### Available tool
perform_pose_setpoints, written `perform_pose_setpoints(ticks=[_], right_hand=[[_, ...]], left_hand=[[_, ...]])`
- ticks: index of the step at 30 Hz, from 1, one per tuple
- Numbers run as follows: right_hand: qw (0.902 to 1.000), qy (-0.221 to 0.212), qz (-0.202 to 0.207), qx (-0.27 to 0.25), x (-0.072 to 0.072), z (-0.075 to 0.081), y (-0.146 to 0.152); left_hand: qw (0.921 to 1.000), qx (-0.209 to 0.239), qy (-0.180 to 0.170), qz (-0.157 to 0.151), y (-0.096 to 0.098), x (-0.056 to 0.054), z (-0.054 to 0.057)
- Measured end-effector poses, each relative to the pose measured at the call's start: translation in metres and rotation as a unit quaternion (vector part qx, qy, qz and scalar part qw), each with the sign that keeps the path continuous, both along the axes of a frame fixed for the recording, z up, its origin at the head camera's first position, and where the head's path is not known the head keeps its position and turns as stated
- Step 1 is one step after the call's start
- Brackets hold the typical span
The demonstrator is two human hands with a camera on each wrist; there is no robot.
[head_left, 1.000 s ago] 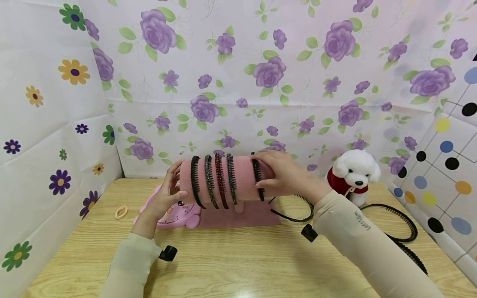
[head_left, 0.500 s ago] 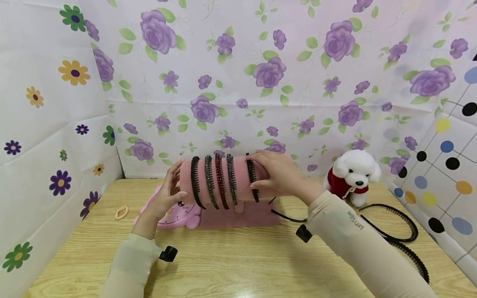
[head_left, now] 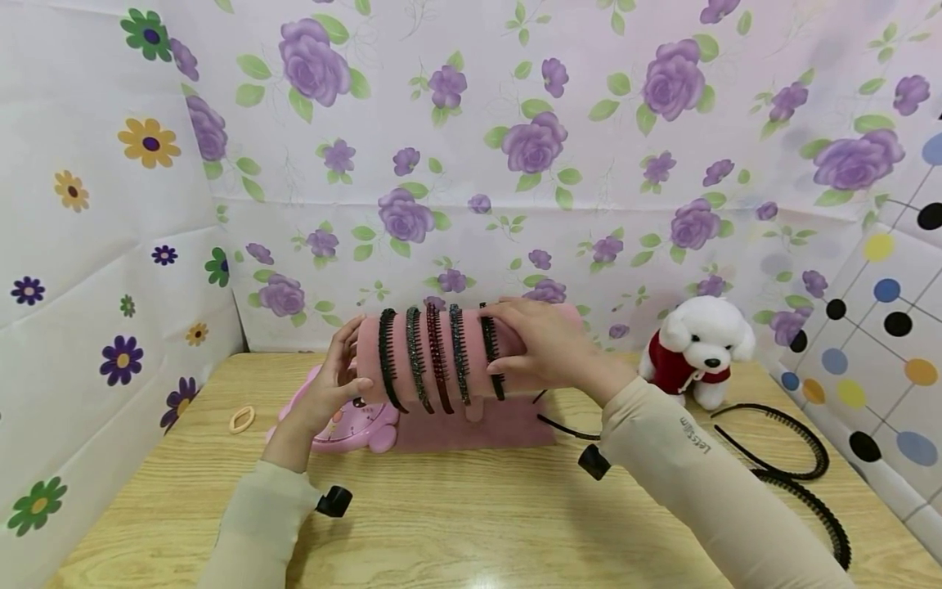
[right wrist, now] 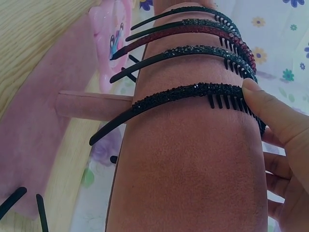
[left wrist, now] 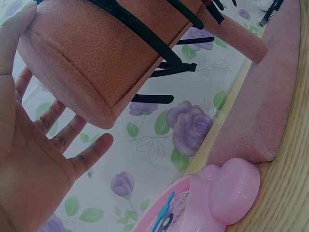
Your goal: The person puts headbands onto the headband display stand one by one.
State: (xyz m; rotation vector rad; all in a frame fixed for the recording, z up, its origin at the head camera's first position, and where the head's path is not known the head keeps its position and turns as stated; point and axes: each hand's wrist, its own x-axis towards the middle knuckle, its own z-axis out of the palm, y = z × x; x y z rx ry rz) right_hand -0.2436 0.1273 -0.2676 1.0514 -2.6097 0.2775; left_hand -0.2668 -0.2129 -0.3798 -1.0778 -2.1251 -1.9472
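A pink plush headband stand (head_left: 471, 352) has a horizontal roll on a short post above a flat base (head_left: 471, 425). Several toothed headbands sit across the roll, among them a dark red glittery one (head_left: 437, 360). My left hand (head_left: 324, 397) holds the roll's left end, thumb in front and fingers behind; the left wrist view shows the fingers (left wrist: 72, 133) spread around that end. With thumb and fingers my right hand (head_left: 548, 343) pinches a black glittery headband (right wrist: 193, 92), the rightmost on the roll, with a gap between it and its neighbour.
Behind the left forearm lies a pink clock (head_left: 353, 425), with a small beige oval ring (head_left: 241, 420) farther left. A white plush dog (head_left: 702, 343) in red sits at the back right. Loose black headbands (head_left: 817, 450) lie at the table's right side.
My right hand has slid the black glittery headband leftward along the roll, closer to the others. My left hand has stayed at the roll's left end.
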Motion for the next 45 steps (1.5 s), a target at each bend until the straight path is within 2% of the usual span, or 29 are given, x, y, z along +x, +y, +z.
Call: perform_pose_setpoints(ticks=[8, 17, 26, 34, 40, 45], right_hand=[[0.9994, -0.035, -0.003, -0.007, -0.002, 0.0, -0.004], [0.9992, -0.039, -0.003, -0.003, -0.004, 0.001, -0.007], [0.9978, -0.065, -0.009, -0.008, -0.008, 0.002, -0.007], [0.9989, -0.04, 0.003, -0.024, -0.008, -0.005, 0.001], [0.9982, -0.024, 0.025, -0.049, -0.008, -0.007, 0.004], [0.9986, -0.015, 0.022, -0.046, -0.008, -0.007, 0.002]], left_hand=[[0.9999, -0.01, 0.003, 0.004, 0.0, 0.0, -0.001], [0.9999, -0.01, 0.001, 0.009, -0.001, 0.001, 0.0], [0.9999, -0.011, 0.003, 0.011, 0.0, 0.001, 0.001], [1.0, -0.008, 0.004, -0.002, 0.001, 0.0, -0.001], [0.9999, -0.007, 0.01, 0.007, 0.001, 0.001, 0.003], [0.9999, -0.006, 0.002, 0.008, 0.001, 0.002, 0.003]])
